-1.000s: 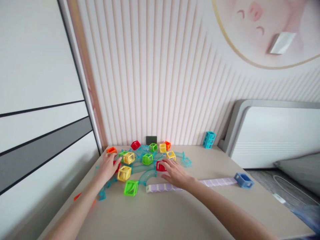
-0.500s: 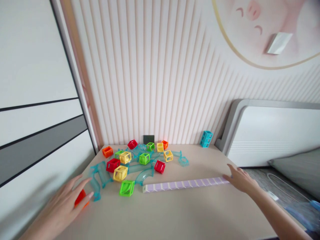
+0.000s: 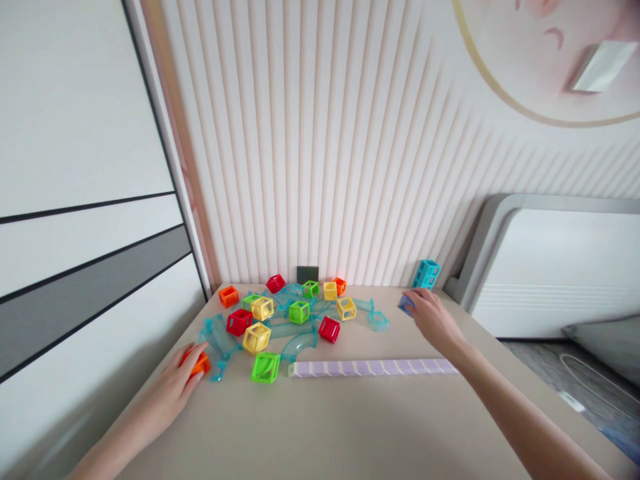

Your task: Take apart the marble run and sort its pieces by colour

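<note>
**Blocks grasped in both hands at a toy-strewn counter**

A beige counter point(image 3: 325, 427) is set against a pale ribbed wall point(image 3: 310, 147), flanked on the left by a white cabinet point(image 3: 75, 100) crossed by a grey band and on the right by a pale headboard point(image 3: 560, 267). A dark socket panel point(image 3: 307, 274) is fixed low on the wall; part of a round, gold-rimmed picture point(image 3: 545, 87) is seen at upper right. The counter's far left portion is strewn with red, yellow, green and orange open-frame blocks point(image 3: 239, 321), mixed with translucent turquoise track pieces point(image 3: 300, 344).

A blue block point(image 3: 406, 305) is gripped at the fingertips of the right hand point(image 3: 431, 319), near the turquoise stack point(image 3: 426, 273); whether it touches the counter cannot be told. An orange block point(image 3: 203, 363) is grasped by the left hand point(image 3: 173, 385), partly covered by the fingers, with track pieces just beside it. A purple-and-white strip point(image 3: 370, 368) is laid across the counter, reaching toward the right forearm. Any mark on its left end is too small to be read.
</note>
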The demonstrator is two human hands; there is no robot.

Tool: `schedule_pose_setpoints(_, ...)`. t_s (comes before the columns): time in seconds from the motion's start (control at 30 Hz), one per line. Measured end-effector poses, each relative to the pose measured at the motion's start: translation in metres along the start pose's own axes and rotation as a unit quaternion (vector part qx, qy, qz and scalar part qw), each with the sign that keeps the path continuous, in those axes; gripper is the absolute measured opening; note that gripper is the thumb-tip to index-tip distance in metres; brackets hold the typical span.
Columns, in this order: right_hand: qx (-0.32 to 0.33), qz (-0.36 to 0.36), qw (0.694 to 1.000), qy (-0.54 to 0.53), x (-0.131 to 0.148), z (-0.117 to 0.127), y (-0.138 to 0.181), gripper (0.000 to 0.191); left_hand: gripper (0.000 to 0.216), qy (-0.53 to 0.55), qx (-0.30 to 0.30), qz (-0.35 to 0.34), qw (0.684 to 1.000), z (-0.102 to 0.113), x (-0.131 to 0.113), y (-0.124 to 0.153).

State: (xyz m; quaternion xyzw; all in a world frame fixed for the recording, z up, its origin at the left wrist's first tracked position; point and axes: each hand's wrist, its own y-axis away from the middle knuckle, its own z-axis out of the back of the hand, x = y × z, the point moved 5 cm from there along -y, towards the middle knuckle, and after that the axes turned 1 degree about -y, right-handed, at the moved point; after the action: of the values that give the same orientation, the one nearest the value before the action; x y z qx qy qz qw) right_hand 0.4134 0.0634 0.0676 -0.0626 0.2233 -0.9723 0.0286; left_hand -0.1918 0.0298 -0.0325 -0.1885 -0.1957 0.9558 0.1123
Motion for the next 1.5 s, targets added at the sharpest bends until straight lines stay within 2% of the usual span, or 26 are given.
schedule_pose_setpoints(0.07, 0.013, 0.068, 0.995, -0.074, 0.063, -0.007, -0.03, 0.037, 0.042, -0.008, -0.003, -0.007, 1.0, -0.009, 0.001, -0.007)
schedule_pose_setpoints(0.13, 0.055, 0.133, 0.979, -0.146, 0.119, -0.022, -0.057, 0.038, 0.042, -0.016, -0.005, -0.007, 1.0, -0.016, 0.001, -0.01)
schedule_pose_setpoints(0.23, 0.082, 0.186, 0.964, -0.174, 0.179, -0.048, -0.09, 0.04, 0.045, -0.021, -0.005, -0.009, 1.0, -0.019, 0.003, -0.009)
schedule_pose_setpoints(0.37, 0.112, 0.242, 0.945, -0.19, 0.226, -0.076, -0.111, 0.039, 0.054, -0.018, -0.013, -0.002, 1.0, -0.014, 0.005, 0.0)
schedule_pose_setpoints(0.47, 0.123, 0.273, 0.932, -0.202, 0.237, -0.082, -0.113, 0.049, 0.055, -0.005, -0.018, 0.009, 1.0, -0.008, 0.004, 0.006)
schedule_pose_setpoints(0.53, 0.093, 0.272, 0.937, -0.199, 0.226, -0.077, -0.115, 0.051, 0.057, 0.011, -0.017, 0.01, 1.0, -0.004, 0.0, 0.009)
schedule_pose_setpoints(0.6, 0.032, 0.23, 0.956, -0.178, 0.197, -0.066, -0.121, 0.039, 0.059, 0.023, -0.01, 0.006, 1.0, -0.001, -0.004, 0.012)
schedule_pose_setpoints(0.67, -0.025, 0.148, 0.977, -0.152, 0.15, -0.055, -0.129, 0.033, 0.06, 0.028, -0.005, -0.009, 1.0, 0.001, -0.008, 0.015)
schedule_pose_setpoints(0.77, -0.114, -0.022, 0.989, -0.093, 0.061, -0.038, -0.136, 0.04, 0.061, 0.016, -0.027, -0.044, 0.999, 0.002, -0.008, 0.016)
schedule_pose_setpoints(0.87, -0.15, -0.165, 0.974, -0.04, -0.019, -0.029, -0.131, 0.04, 0.057, -0.002, -0.068, -0.085, 0.994, 0.001, -0.007, 0.014)
schedule_pose_setpoints(0.97, -0.148, -0.257, 0.955, -0.008, -0.07, -0.034, -0.12, 0.041, 0.052, -0.023, -0.09, -0.129, 0.987, 0.001, -0.017, 0.01)
schedule_pose_setpoints(1.07, -0.144, -0.311, 0.939, 0.01, -0.095, -0.041, -0.112, 0.049, 0.043, -0.046, -0.09, -0.164, 0.981, 0.006, -0.041, 0.007)
schedule_pose_setpoints(1.17, -0.148, -0.331, 0.932, 0.018, -0.109, -0.041, -0.107, 0.049, 0.038, -0.065, -0.072, -0.166, 0.981, 0.011, -0.068, 0.003)
schedule_pose_setpoints(1.37, -0.126, -0.269, 0.955, -0.004, -0.12, -0.028, -0.096, 0.041, 0.035, -0.078, -0.064, -0.216, 0.971, 0.02, -0.12, -0.009)
schedule_pose_setpoints(1.5, -0.156, -0.249, 0.955, -0.035, -0.106, -0.016, -0.084, 0.042, 0.032, -0.035, -0.073, -0.244, 0.966, 0.024, -0.152, -0.021)
